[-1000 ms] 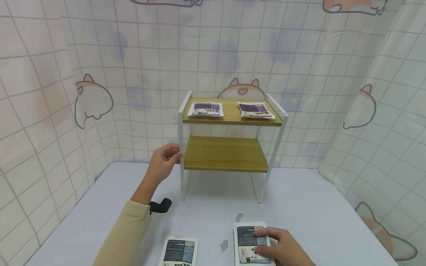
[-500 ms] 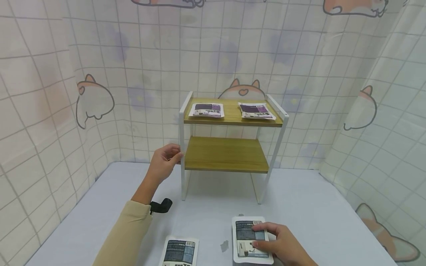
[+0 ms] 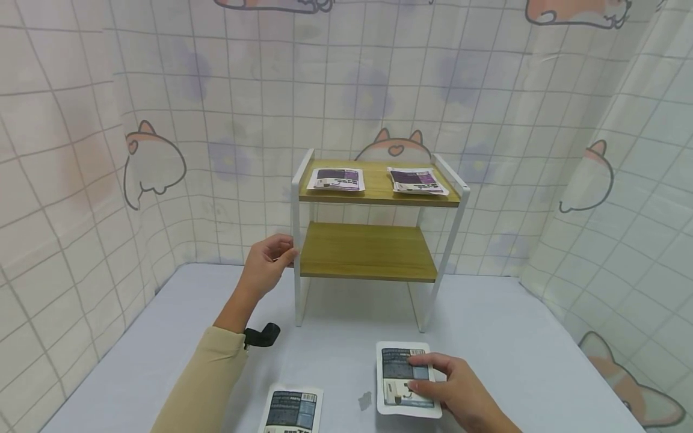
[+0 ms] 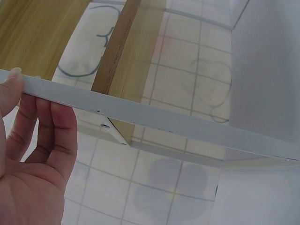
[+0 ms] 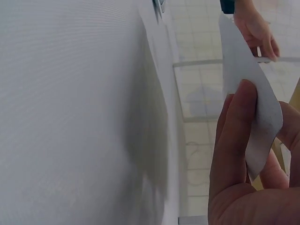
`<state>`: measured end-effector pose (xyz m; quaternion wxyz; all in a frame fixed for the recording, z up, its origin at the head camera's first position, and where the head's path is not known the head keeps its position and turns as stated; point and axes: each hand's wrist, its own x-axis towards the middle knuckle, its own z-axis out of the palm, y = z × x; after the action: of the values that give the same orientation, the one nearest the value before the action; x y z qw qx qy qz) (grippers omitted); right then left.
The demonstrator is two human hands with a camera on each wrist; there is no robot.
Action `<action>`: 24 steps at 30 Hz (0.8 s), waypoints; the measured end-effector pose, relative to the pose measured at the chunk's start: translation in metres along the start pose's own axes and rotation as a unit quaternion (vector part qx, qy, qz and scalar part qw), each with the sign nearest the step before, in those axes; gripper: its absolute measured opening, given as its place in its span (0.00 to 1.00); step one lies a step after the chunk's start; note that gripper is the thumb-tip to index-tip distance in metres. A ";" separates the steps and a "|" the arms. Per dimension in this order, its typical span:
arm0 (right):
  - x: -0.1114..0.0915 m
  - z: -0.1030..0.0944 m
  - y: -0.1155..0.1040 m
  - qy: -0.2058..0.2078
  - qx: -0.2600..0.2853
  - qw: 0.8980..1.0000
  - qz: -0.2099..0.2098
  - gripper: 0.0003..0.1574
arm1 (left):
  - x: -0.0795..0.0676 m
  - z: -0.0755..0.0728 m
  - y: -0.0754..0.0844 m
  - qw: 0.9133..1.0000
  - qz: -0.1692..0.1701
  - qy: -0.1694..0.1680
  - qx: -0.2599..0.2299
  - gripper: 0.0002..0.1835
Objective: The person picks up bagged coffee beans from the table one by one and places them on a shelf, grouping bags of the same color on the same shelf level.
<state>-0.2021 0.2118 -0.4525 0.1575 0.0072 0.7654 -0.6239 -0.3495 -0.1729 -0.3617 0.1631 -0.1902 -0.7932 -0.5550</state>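
Observation:
My left hand (image 3: 265, 264) holds the white left front post of a two-tier shelf rack (image 3: 368, 251). In the left wrist view the thumb lies over the white post (image 4: 164, 119) and the fingers are behind it. My right hand (image 3: 460, 388) pinches a flat white packet (image 3: 397, 394) with a dark blue-grey printed label at its right side. The right wrist view shows this packet (image 5: 248, 75) raised off the table, its plain back towards the camera. A similar packet (image 3: 291, 412) lies on the table at the lower edge, partly cut off.
On the top board sit two purple-and-white packets, one at left (image 3: 337, 179) and another at right (image 3: 417, 181). The lower board is wood-coloured. A grey patch (image 3: 365, 400) marks the white table (image 3: 482, 325). Patterned curtains (image 3: 260, 108) surround the table at the back and sides.
My right hand has lifted the packet from the table and moved it slightly forward towards the rack. The left hand has stayed on the post.

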 end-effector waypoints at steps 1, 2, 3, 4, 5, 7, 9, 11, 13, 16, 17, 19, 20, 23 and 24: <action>0.000 0.000 0.000 0.002 0.001 1.000 0.003 0.32 | 0.000 0.000 0.000 1.000 -0.002 0.001 0.002 0.10; 0.001 0.001 -0.001 0.003 0.001 1.000 0.004 0.32 | 0.000 0.000 0.000 1.000 -0.005 0.001 0.003 0.10; 0.001 0.001 -0.001 0.006 0.002 1.000 0.006 0.32 | -0.001 0.000 0.001 1.000 -0.008 0.001 0.005 0.10; 0.002 0.002 -0.002 0.009 0.004 1.000 0.008 0.32 | -0.001 0.001 0.002 1.000 -0.010 0.001 0.006 0.10; 0.002 0.002 -0.003 0.012 0.004 1.000 0.009 0.32 | -0.002 0.001 0.004 1.000 -0.012 0.000 0.007 0.10; 0.003 0.003 -0.005 0.018 0.005 1.000 0.009 0.33 | -0.003 0.001 0.010 1.000 -0.015 -0.001 0.009 0.10; 0.003 0.004 -0.007 0.025 0.006 1.000 0.008 0.33 | -0.005 0.001 0.016 1.000 -0.016 -0.003 0.011 0.10; 0.003 0.005 -0.010 0.030 0.009 0.999 0.004 0.34 | -0.007 0.001 0.023 1.000 -0.014 -0.005 0.011 0.10; 0.003 0.005 -0.013 0.031 0.015 0.999 0.000 0.35 | -0.007 0.001 0.023 1.000 -0.015 -0.005 0.012 0.10; 0.003 0.006 -0.017 0.032 0.022 0.999 -0.005 0.36 | -0.005 0.001 0.016 1.000 -0.014 -0.004 0.009 0.11; 0.003 0.006 -0.019 0.032 0.024 0.999 -0.007 0.36 | -0.004 0.001 0.013 1.000 -0.012 -0.004 0.009 0.11; 0.003 0.005 -0.022 0.033 0.028 0.999 -0.010 0.36 | -0.002 0.001 0.006 1.000 -0.010 -0.001 0.006 0.11; 0.003 0.005 -0.023 0.033 0.029 0.999 -0.011 0.35 | -0.001 0.001 0.005 1.000 -0.008 0.000 0.005 0.11; 0.004 0.004 -0.027 0.032 0.037 0.999 -0.017 0.35 | -0.001 0.001 0.003 1.000 -0.003 0.001 0.005 0.10; 0.004 0.004 -0.028 0.031 0.039 0.999 -0.019 0.35 | -0.002 0.000 0.003 1.000 -0.001 0.002 0.003 0.10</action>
<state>-0.2109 0.2013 -0.4270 0.1209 0.0180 0.7450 -0.6558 -0.3470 -0.1719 -0.3605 0.1641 -0.1879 -0.7947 -0.5534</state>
